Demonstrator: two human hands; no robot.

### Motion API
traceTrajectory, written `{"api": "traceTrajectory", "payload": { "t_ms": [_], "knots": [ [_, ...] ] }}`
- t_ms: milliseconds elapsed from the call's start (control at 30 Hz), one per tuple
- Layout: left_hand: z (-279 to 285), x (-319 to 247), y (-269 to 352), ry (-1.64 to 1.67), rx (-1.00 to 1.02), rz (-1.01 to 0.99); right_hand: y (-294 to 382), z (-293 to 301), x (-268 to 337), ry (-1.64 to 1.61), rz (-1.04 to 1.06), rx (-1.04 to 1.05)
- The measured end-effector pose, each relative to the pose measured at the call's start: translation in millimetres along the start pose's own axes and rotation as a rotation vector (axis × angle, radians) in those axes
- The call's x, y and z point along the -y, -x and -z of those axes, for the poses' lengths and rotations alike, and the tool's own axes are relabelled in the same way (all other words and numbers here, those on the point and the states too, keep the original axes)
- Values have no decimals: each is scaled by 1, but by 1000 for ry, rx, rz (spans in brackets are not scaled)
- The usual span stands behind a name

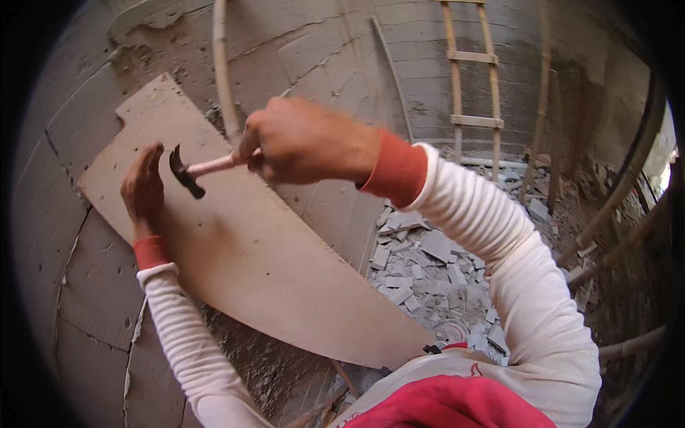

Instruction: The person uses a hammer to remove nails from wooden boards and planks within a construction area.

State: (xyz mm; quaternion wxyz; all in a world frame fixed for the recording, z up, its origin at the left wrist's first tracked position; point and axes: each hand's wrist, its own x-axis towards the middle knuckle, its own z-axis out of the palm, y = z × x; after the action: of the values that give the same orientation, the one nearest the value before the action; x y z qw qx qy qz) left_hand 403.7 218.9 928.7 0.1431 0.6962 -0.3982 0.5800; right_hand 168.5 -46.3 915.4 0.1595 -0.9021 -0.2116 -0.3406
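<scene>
My right hand (299,142) grips the pinkish handle of a claw hammer (187,174) above a large wooden panel (257,257). The hammer's dark head hangs just right of my left hand (143,187), with a visible gap between them. My left hand stands edge-on at the panel's left side, fingers pointing away from me and close together. Whether anything is pinched in it is hidden. The panel runs from my waist up to the far left, with small dark holes and a notch in its far end.
Grey block wall (332,59) rises behind the panel. A bamboo pole (222,69) leans there, and a bamboo ladder (475,88) stands farther right. Broken block rubble (428,262) covers the floor at right. More poles (615,230) slant along the right side.
</scene>
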Motion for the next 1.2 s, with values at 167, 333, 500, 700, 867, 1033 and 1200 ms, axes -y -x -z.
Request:
{"api": "traceTrajectory", "payload": {
  "t_ms": [167,333,500,700,867,1033,1200],
  "knots": [
    [-12,-40,31,223,137,-147,47,-9,6,85,-80,46],
    [16,-128,113,673,26,107,130,-26,27,-32,-294,349],
    [74,-217,235,1935,139,1284,307,-98,34,-599,-754,212],
    [97,-325,387,2380,679,2156,407,-154,139,-1092,-1604,-56],
    [126,-366,430,2480,1186,2093,429,-149,164,-1172,-1645,-180],
    [129,-380,417,2324,1390,1830,416,-145,177,-1214,-1523,-206],
    [144,-410,418,2271,1402,1810,417,-145,194,-1173,-1469,-328]
  ]
}}
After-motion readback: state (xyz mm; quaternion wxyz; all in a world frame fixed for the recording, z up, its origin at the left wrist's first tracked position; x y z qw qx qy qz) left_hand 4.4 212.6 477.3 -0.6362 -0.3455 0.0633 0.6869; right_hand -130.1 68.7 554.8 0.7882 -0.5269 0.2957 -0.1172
